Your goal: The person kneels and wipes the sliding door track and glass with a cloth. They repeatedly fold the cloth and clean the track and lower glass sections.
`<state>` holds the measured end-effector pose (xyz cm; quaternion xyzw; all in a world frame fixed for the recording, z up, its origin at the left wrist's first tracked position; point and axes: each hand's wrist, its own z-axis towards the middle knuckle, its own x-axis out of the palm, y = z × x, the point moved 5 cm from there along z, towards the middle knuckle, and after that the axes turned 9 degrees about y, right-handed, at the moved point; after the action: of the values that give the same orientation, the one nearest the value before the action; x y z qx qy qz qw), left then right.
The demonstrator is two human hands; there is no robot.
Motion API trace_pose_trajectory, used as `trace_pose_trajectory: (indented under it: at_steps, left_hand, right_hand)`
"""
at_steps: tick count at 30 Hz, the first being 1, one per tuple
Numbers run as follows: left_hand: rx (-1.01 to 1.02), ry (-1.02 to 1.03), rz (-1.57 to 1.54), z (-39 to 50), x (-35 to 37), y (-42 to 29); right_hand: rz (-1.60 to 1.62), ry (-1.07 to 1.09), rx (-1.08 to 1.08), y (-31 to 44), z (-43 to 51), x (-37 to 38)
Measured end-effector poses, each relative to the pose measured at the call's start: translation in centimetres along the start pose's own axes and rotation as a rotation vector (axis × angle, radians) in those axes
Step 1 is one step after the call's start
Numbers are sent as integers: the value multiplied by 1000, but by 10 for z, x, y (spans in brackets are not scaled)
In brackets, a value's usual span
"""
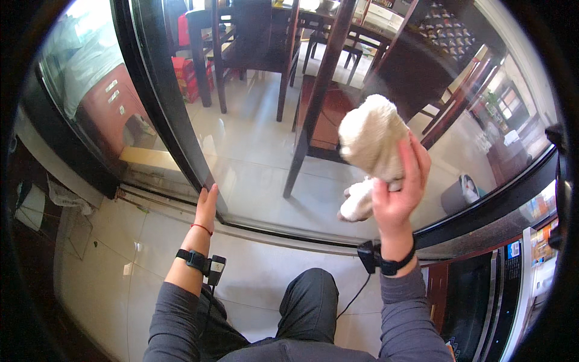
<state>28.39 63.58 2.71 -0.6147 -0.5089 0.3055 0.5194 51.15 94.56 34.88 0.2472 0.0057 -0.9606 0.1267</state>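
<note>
A bunched cream cloth (pixel 374 135) is in my right hand (pixel 402 185), raised in front of a large glass door pane (pixel 253 181). Its lower end hangs beneath my palm. Whether the cloth presses on the glass or is slightly apart from it, I cannot tell. My left hand (pixel 207 203) rests with extended fingers against the dark door frame (pixel 181 149), holding nothing. Black straps with small devices circle both forearms, and a red cord is around my left wrist.
Through the glass stand dark wooden chairs (pixel 312 117), red boxes (pixel 184 77) and a grey waste bin (pixel 459 194). The door's bottom track (pixel 294 237) crosses the tiled floor (pixel 113 271). A black-fronted appliance (pixel 475 289) stands close on my right.
</note>
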Motion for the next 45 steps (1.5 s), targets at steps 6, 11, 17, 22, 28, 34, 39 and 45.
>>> trace_pose_trajectory:
  at_steps: [6,11,17,22,28,34,39,45]
  left_hand:
    - [11,-56,-78,-7,3,4]
    - [3,-57,-39,-18,7,-1]
    - [-12,46,-32,-27,16,-6]
    - [2,41,52,-30,18,-8]
    - [35,43,35,-33,18,-10]
    - [51,49,-5,-28,20,-11]
    - [53,58,-82,-28,17,-11]
    - [86,113,-35,-22,9,-10]
  right_hand:
    - [-219,19,-127,5,-67,73]
    - [-214,205,-193,15,-172,149]
    - [-194,479,-266,22,-312,249]
    - [-238,668,-392,24,-405,317]
    - [-219,825,-375,4,-475,329]
    - [-324,1134,-89,-64,-518,258]
    - [-424,1260,408,-86,-527,217]
    - [44,788,-124,29,-459,286]
